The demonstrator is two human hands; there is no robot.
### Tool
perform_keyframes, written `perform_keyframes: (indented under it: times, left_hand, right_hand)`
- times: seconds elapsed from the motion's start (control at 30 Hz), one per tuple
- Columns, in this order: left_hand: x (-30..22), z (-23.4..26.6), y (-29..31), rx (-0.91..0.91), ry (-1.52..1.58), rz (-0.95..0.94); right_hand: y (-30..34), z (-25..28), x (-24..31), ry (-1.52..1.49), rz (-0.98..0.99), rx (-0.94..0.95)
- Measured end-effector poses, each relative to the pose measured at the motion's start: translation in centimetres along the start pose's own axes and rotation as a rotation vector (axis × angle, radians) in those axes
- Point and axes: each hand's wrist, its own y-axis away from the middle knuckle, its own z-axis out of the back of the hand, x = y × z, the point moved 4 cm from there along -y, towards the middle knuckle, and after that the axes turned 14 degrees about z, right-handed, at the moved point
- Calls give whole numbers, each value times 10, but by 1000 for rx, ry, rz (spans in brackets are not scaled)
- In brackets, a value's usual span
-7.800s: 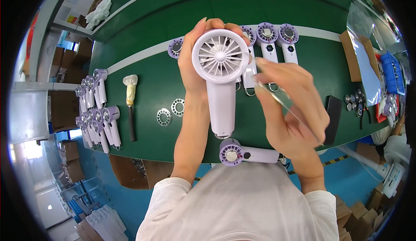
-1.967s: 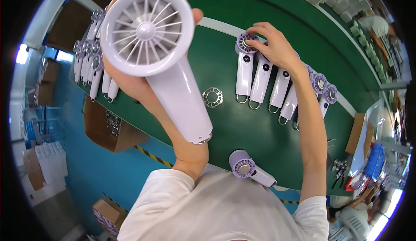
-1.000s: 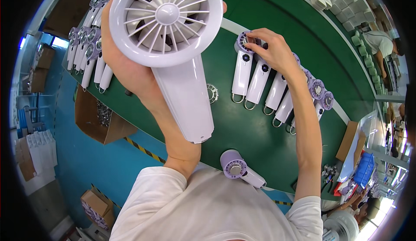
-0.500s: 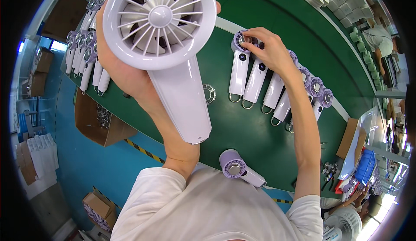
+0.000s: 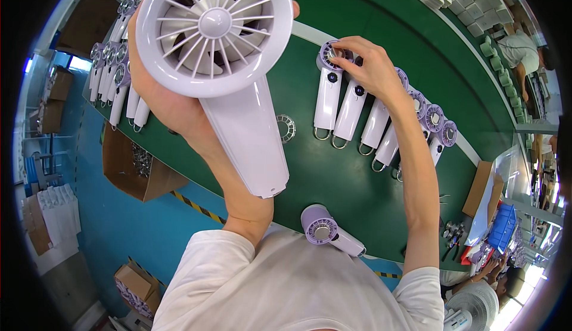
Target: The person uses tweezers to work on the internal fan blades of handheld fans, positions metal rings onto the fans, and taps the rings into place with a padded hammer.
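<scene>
A white handheld fan [image 5: 241,134] is raised close to the camera, its spoked round grille facing up and its handle slanting down. My left hand [image 5: 158,95] is closed round the fan's head from the left and behind, with most of its fingers hidden. Over the table, my right hand [image 5: 375,72] pinches at the round front of a lilac-and-white fan [image 5: 326,101], the leftmost of a row. Its thumb and fingertips lie on the grille around the middle. A loose round grille ring [image 5: 286,129] rests on the green table, partly behind the raised fan.
More fans [image 5: 374,129] with wire loops lie to the right. One lilac fan [image 5: 322,230] lies near my body; several others [image 5: 119,75] stand at the far left. A cardboard box [image 5: 128,167] of metal parts sits beside the table [image 5: 357,197]. Tools [image 5: 454,234] and a blue bin [image 5: 502,228] are at the right.
The raised fan has shifted slightly left in my left hand. My right hand stays at the same fan, nearly unmoved.
</scene>
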Motion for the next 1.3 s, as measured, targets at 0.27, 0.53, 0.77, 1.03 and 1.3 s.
perform_keyframes:
  times: [0.27, 0.53, 0.77, 1.03, 1.3]
  left_hand:
    - [1, -9, -1, 52, 63, 62]
    - [1, -20, -8, 604, 439, 328]
    - [0, -23, -8, 625, 438, 330]
    - [2, -24, -8, 604, 453, 323]
    - [-2, -26, -7, 662, 459, 344]
  right_hand:
    - [-1, 0, -2, 8, -2, 6]
    - [0, -1, -2, -2, 9, -6]
    - [2, -1, 2, 14, -38, 25]
    - [30, 22, 32, 275, 48, -321]
    - [75, -32, 70, 308, 178, -202]
